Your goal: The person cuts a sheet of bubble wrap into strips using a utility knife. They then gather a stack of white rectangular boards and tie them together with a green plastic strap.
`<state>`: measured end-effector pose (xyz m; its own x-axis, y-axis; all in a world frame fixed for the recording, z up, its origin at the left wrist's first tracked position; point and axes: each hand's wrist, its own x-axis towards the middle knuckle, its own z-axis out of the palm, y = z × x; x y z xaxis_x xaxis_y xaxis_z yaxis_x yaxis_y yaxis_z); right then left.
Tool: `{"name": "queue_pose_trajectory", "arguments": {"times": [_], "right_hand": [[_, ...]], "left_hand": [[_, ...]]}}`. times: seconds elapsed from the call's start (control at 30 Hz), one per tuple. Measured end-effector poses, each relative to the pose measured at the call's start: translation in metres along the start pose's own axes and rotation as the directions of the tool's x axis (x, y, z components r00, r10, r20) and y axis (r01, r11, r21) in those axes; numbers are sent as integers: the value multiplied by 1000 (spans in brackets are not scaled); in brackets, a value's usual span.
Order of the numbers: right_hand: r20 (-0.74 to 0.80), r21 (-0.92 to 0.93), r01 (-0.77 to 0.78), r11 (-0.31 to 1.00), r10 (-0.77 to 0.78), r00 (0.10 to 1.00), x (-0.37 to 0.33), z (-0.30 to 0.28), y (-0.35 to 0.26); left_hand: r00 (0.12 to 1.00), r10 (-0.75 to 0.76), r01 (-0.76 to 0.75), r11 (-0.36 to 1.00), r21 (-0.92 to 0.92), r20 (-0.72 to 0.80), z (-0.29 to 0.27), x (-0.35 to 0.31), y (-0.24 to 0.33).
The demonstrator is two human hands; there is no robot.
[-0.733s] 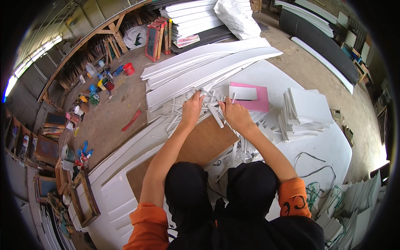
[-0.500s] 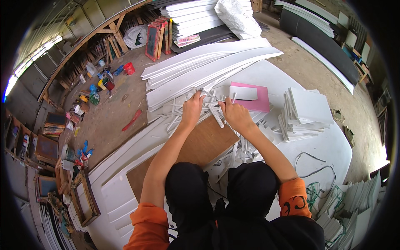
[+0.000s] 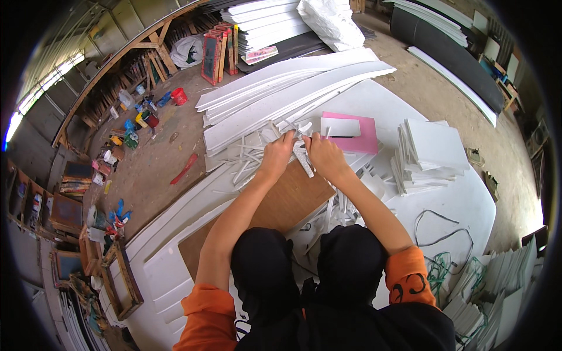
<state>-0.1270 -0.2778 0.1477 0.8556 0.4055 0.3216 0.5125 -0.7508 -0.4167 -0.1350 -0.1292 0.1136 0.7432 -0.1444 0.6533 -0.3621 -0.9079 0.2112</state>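
Thin white strips [image 3: 246, 158] lie in a loose tangle mid-counter [image 3: 474, 205]; at their right end the left hand [image 3: 277, 155] and right hand [image 3: 326, 157] are close together, fingers curled in, though I cannot tell what exactly they pinch; a brown board [image 3: 293, 196] lies nearer; a pink sheet [image 3: 367, 134] lies just right; stacked white sheets [image 3: 436, 146] stand farther right; long white panels [image 3: 295, 100] lie beyond.
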Motion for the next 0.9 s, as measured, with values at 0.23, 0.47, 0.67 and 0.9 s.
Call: {"name": "queue_pose_trajectory", "arguments": {"times": [0.23,0.47,0.67,0.9], "right_hand": [[50,62,-35,997,31,998,5,9,7],[4,52,-7,999,7,1000,-6,6,17],[101,15,-71,997,69,993,0,7,14],[52,237,-287,928,283,958,9,14,42]], "left_hand": [[999,-15,15,1000,-24,32,3,-2,1],[995,-83,82,996,18,46,-3,4,3],[996,6,-8,1000,19,89,4,-3,6],[995,-76,81,992,-101,58,3,1,14]]}}
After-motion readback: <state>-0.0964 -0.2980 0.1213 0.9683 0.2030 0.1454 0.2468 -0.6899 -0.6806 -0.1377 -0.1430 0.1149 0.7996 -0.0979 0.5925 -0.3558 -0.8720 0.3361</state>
